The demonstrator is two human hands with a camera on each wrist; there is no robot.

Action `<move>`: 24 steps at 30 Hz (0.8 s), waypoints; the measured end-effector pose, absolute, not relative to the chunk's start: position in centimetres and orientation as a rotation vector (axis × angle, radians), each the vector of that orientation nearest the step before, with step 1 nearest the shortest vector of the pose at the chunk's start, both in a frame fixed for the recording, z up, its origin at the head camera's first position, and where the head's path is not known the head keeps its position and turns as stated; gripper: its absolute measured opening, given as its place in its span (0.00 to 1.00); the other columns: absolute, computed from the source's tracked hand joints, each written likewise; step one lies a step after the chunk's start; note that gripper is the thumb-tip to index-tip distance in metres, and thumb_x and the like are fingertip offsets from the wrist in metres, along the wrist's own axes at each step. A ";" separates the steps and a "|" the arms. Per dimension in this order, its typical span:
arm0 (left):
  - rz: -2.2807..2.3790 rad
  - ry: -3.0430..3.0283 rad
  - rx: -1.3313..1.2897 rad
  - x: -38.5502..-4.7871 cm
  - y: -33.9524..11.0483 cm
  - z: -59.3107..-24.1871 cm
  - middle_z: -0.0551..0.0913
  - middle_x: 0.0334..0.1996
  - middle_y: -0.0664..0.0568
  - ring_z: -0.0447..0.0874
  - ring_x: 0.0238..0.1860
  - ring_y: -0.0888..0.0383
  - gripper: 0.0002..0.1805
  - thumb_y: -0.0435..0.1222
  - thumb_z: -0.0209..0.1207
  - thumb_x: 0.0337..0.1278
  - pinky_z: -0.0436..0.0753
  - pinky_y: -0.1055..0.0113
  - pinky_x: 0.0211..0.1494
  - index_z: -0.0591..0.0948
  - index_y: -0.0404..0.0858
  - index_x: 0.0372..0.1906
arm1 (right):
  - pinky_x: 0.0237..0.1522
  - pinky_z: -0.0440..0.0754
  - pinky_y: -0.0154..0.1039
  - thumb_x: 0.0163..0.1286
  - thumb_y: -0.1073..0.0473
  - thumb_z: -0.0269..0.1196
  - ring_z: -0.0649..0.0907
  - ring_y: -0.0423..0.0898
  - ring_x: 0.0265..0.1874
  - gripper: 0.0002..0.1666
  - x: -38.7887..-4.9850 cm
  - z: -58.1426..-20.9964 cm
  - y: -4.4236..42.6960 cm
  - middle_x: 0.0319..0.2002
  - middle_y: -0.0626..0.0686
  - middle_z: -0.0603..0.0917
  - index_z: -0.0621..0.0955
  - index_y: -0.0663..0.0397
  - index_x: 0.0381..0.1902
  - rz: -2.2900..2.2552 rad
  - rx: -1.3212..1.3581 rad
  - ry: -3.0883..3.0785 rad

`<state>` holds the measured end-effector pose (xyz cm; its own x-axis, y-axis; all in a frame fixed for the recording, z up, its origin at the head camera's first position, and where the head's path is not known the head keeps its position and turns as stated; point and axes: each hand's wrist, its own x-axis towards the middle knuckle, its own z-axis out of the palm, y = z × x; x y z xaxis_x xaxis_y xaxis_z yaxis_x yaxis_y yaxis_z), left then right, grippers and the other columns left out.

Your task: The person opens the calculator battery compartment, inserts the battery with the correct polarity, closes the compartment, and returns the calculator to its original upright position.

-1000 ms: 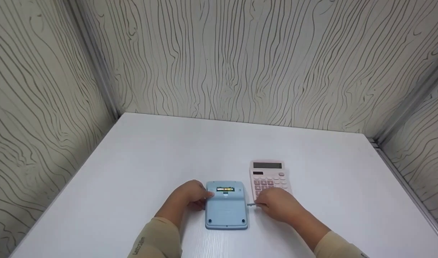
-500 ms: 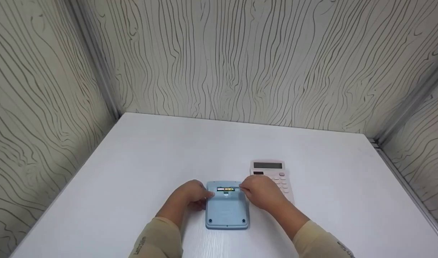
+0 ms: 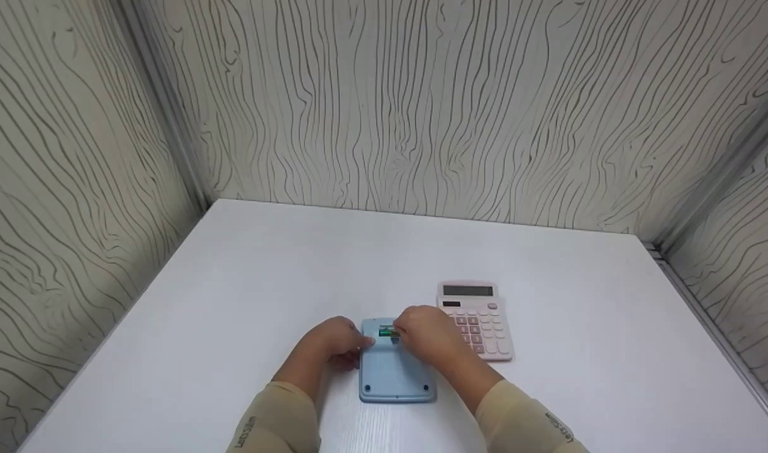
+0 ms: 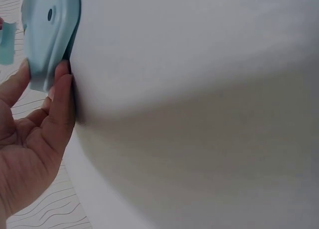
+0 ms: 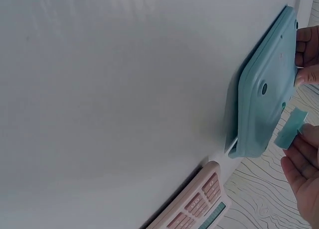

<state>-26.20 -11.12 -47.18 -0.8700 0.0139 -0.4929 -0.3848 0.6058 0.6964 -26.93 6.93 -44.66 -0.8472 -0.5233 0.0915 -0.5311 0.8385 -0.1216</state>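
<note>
A light blue calculator lies face down on the white table, its back showing two dark feet. In its battery slot sits a green battery, partly covered by my right hand. That hand pinches a small blue battery cover between thumb and fingers, held just above the slot and apart from the calculator's back in the right wrist view. My left hand grips the calculator's left edge, thumb on the back and fingers against the side, as the left wrist view also shows.
A pink calculator lies face up just right of the blue one, partly behind my right hand. The white table meets wood-patterned wall panels at its back edge.
My right hand has moved left and up with the battery cover, from beside the blue calculator to over its battery slot. The left hand keeps its grip.
</note>
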 end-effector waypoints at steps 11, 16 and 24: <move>1.193 2.377 -0.314 -26.2 -11.1 -47.3 0.82 0.23 0.47 0.81 0.24 0.54 0.14 0.43 0.61 0.52 0.80 0.65 0.29 0.79 0.35 0.35 | 0.31 0.80 0.32 0.64 0.58 0.56 0.75 0.37 0.21 0.11 -27.1 -46.0 6.0 0.24 0.45 0.82 0.85 0.50 0.29 0.168 0.873 -2.933; 1.161 2.397 -0.297 -26.3 -11.1 -47.2 0.82 0.22 0.48 0.81 0.24 0.55 0.15 0.44 0.62 0.51 0.79 0.65 0.28 0.79 0.35 0.34 | 0.35 0.81 0.33 0.65 0.57 0.56 0.79 0.39 0.27 0.11 -26.9 -46.3 6.0 0.26 0.46 0.81 0.85 0.50 0.32 0.187 0.888 -2.914; 1.157 2.391 -0.316 -26.2 -11.0 -47.1 0.82 0.22 0.48 0.81 0.24 0.54 0.14 0.44 0.61 0.52 0.80 0.65 0.29 0.79 0.35 0.34 | 0.38 0.80 0.34 0.66 0.55 0.56 0.81 0.41 0.32 0.11 -26.6 -46.6 6.2 0.30 0.46 0.81 0.84 0.49 0.34 0.170 0.913 -2.888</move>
<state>-26.23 -11.00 -47.07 -0.8667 -0.0052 -0.4987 -0.3942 0.6198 0.6786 -26.57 6.18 -46.57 -0.8137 -0.5651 0.1360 -0.5772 0.8133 -0.0738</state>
